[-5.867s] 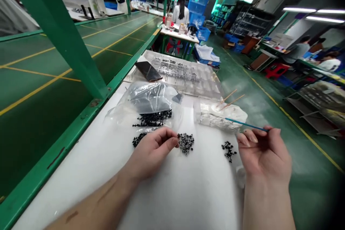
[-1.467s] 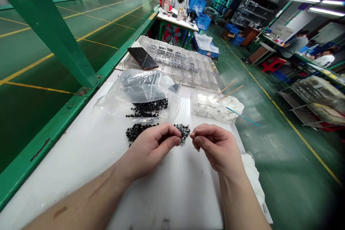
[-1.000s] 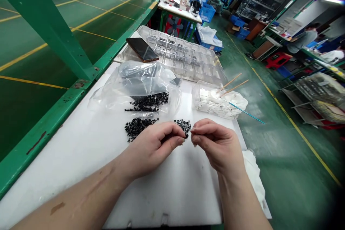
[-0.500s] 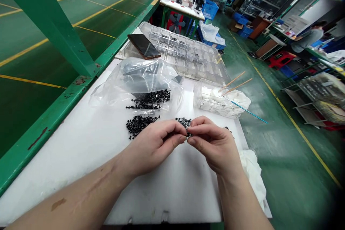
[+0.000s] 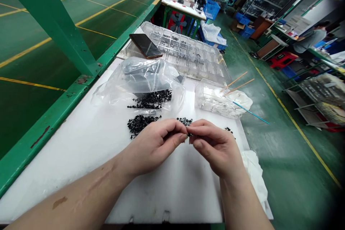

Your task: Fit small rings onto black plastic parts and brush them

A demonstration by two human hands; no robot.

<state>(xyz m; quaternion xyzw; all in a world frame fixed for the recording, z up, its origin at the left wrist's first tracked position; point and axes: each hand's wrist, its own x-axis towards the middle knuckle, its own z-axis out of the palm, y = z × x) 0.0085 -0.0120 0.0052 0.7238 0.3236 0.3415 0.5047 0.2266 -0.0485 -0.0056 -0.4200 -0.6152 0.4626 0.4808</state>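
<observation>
Over the white tabletop (image 5: 88, 151), my left hand (image 5: 159, 140) and my right hand (image 5: 215, 143) meet at the fingertips. Both are closed in a pinch around a small black part (image 5: 190, 134), mostly hidden by the fingers. The right thumb sits slightly lower, a little off its forefinger. Just behind the fingertips lies a small heap of dark and silvery ring-like pieces (image 5: 184, 120). A pile of small black plastic parts (image 5: 140, 125) is left of them, beyond my left hand. More such black parts (image 5: 153, 99) spill from a clear plastic bag (image 5: 145, 75).
A clear box (image 5: 202, 100) with white material and sticks stands at the right. Behind are a phone (image 5: 145, 46) and a compartmented clear tray (image 5: 188, 52). A few black bits (image 5: 229, 129) and a white cloth (image 5: 254, 172) lie right. A green frame (image 5: 61, 28) borders the left.
My right thumb has shifted slightly right and down, away from the left fingertips. The hands otherwise stay together in the same place; the view has shifted slightly.
</observation>
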